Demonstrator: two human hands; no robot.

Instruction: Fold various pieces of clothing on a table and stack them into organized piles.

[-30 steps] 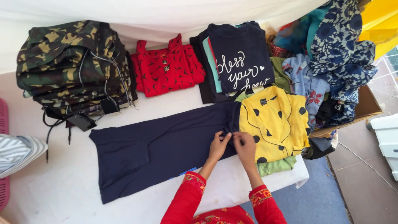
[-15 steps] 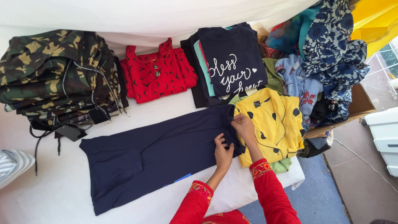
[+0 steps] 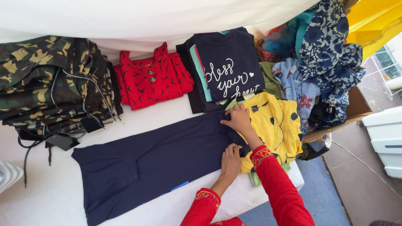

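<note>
Head view, the only one I get. Navy trousers (image 3: 159, 163) lie flat across the white table (image 3: 54, 196), waist end toward the right, leg end toward the lower left. My left hand (image 3: 231, 161) rests flat, fingers together, palm down on the near edge of the waist end; nothing clamped in it that I can see. My right hand (image 3: 239, 119) sits at the far corner of the same end, fingers spread and pressing on the cloth; I cannot tell whether it pinches any fabric. Both red sleeves (image 3: 272, 184) come in from the bottom edge.

Just right of the hands, touching the trousers' end: a yellow top with black dots (image 3: 274, 125), lying on a greenish piece (image 3: 255, 178).

Along the far side, left to right: a stack of folded camouflage clothes (image 3: 46, 83) with dangling black tags (image 3: 65, 140), a red patterned top with buttons (image 3: 153, 79), and a pile of dark folded tops (image 3: 228, 67), the top one navy with white script.

Container: a brown cardboard box (image 3: 360, 104) at the right, off the table's end. It is heaped with loose blue floral fabrics (image 3: 331, 54) spilling above the rim. Its inside is hidden.

A small blue slip (image 3: 181, 185) peeks from under the trousers' near edge.
</note>
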